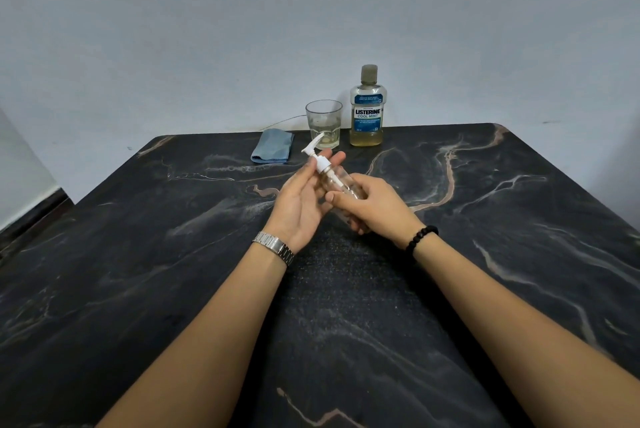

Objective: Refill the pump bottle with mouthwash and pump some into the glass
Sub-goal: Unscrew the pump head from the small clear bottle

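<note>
Pump bottle (341,185), clear plastic with a white pump head, is held tilted above a dark marbled desk (138,254). Its body is gripped by the right hand (374,207), fingers curled round it. Just left of the bottle, the left hand (301,200) is held open, fingers straight, beside the pump collar. Beyond the bottle stands a glass (324,124), with a mouthwash bottle (367,108) to its right and a folded blue cloth (273,146) to its left.

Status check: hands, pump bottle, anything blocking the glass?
Right hand grips pump bottle, tilted. Left hand open at the pump head. Mouthwash bottle capped. Glass unobstructed beyond.
</note>
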